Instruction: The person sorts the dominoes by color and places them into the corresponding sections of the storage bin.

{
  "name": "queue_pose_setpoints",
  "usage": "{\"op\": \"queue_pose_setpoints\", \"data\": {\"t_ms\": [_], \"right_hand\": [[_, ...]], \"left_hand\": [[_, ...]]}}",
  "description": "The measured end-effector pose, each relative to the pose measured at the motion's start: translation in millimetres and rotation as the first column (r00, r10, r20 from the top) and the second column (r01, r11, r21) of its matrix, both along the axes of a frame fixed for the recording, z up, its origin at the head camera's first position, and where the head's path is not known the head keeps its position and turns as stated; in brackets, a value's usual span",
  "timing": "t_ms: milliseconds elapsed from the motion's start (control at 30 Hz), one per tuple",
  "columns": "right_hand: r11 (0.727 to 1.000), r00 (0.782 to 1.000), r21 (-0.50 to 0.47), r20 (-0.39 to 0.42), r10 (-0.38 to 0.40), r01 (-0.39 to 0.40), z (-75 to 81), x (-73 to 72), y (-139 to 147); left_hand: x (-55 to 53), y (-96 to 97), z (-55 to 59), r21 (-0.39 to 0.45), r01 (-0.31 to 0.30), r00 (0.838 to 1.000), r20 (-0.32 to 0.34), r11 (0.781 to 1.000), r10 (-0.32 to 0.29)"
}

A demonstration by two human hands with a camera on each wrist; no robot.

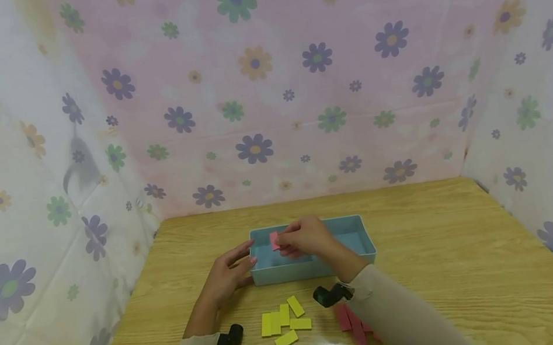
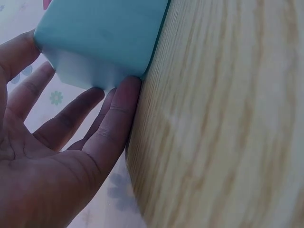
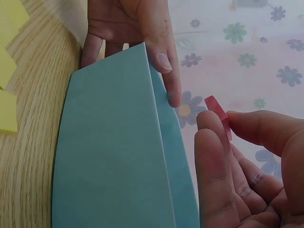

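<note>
A light blue rectangular box stands on the table. My left hand rests against its left end; in the left wrist view the straight fingers touch the end wall. Above the left part of the box, my right hand pinches a small pink-red rectangular block. Seen from the right wrist, the block is held between thumb and fingertips, clear of the box's rim. Much of the box's inside is hidden by the right hand.
Several yellow blocks lie in front of the box. To their right is a pile of red blocks, partly under the right forearm. The wooden table is bordered by flower-patterned cloth at the back and sides.
</note>
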State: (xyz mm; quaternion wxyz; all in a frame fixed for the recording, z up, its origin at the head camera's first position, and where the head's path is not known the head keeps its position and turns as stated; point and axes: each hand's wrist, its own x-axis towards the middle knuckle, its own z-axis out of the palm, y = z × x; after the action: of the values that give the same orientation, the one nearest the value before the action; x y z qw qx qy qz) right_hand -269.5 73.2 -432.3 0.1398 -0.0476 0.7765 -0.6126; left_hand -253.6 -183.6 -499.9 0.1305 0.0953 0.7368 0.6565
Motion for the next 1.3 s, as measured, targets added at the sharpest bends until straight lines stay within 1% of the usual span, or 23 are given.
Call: {"op": "queue_pose_setpoints", "data": {"t_ms": [267,433,767,1067,1300], "right_hand": [[0.999,1.0,-0.035,0.027,0.012,-0.012,0.0,-2.5,-13],[0.999,0.999,-0.049,0.032,0.013,-0.011,-2.8,-4.5,-21],[0.997,0.999,-0.08,0.044,-0.002,0.005,-11.4,-4.6,-27],[0.998,0.999,-0.066,0.054,0.004,-0.001,-13.4,-3.6,-33],[0.998,0.998,-0.056,0.057,-0.003,0.006,-15.7,-4.5,-34]], "left_hand": [[-0.6,-0.8,-0.1,0.005,0.012,1.0,-0.008,1.0,-0.012],[-2.5,-1.8,-1.2,0.008,0.004,1.0,-0.003,1.0,-0.004],[-1.8,-1.2,-1.1,0.0,-0.004,1.0,-0.003,1.0,0.004],[-1.1,-1.6,-0.8,-0.003,-0.011,1.0,0.006,1.0,0.011],[-3.0,-0.9,-0.7,-0.002,-0.008,1.0,0.007,1.0,0.008]]}}
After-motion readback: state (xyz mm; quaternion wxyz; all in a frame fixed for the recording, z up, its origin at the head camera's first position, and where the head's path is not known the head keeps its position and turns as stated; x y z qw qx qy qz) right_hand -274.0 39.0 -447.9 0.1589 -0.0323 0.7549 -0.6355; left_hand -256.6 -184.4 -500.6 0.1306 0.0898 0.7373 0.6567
